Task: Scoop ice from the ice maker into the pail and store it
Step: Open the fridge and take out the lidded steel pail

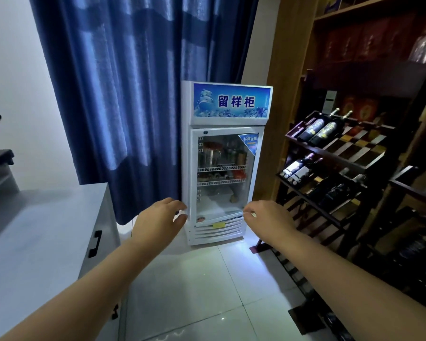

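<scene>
Head view: we find the left hand point(161, 217) and right hand point(265, 217) empty, fingers loosely curled, before the white glass-door display cooler point(188, 156). A shiny metal pail point(210, 153) apparently stands on its top shelf. We judge it rigid, cold and slippery, best gripped by the rim.

White glass-door display fridge point(225, 168) with blue sign; dark blue pleated curtain point(133, 82); grey cabinet point(47, 230); white floor tiles point(194, 291).

glass-door fridge point(225, 163) mid-frame, curtain point(133, 82) behind it to upper left, bottle rack point(342, 163) at right, cabinet point(47, 230) lower left, both hands point(158, 217) point(268, 217) before fridge's lower part
</scene>
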{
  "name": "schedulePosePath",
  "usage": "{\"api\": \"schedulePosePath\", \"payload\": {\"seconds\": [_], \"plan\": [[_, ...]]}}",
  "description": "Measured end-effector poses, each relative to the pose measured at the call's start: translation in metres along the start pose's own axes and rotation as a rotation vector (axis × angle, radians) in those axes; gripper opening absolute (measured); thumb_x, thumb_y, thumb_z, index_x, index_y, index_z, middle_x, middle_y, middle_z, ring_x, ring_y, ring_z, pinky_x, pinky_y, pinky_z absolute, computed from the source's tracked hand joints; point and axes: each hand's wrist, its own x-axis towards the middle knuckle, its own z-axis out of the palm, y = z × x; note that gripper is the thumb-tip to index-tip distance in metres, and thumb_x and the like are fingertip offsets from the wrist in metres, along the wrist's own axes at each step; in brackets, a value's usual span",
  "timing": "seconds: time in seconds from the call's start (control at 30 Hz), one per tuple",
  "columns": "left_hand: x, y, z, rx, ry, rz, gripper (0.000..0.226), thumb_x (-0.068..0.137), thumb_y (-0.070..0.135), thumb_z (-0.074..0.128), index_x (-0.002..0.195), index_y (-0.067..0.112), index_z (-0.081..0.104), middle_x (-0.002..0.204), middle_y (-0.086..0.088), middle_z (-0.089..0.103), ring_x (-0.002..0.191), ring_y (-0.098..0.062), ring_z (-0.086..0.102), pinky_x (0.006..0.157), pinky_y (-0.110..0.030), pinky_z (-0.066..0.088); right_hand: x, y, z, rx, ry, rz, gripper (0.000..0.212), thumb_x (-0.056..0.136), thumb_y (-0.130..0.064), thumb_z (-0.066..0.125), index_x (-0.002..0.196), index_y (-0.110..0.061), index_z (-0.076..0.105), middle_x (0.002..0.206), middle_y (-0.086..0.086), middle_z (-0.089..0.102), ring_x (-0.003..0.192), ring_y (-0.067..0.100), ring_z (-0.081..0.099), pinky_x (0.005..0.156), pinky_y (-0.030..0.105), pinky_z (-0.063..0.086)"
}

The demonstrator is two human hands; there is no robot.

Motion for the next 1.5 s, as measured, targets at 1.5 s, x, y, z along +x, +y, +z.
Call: {"api": "schedulePosePath", "payload": {"seconds": [1.5], "plan": [[0.656, -0.243, 0.274, -0.14, -0.075, 0.027, 0.032, 0.091, 0.033, 0.054, 0.121, 0.026, 0.06, 0.11, 0.006, 0.06, 0.077, -0.008, 0.05, 0.066, -0.024, 0.036, 0.655, 0.022, 0.209, 0.156, -0.055, 0.032, 0.022, 0.092, -0.025, 0.05, 0.097, -0.023, 0.072, 0.097, -0.003, 0.072, 0.087, 0.019, 0.065, 0.073, 0.03, 0.051]]}}
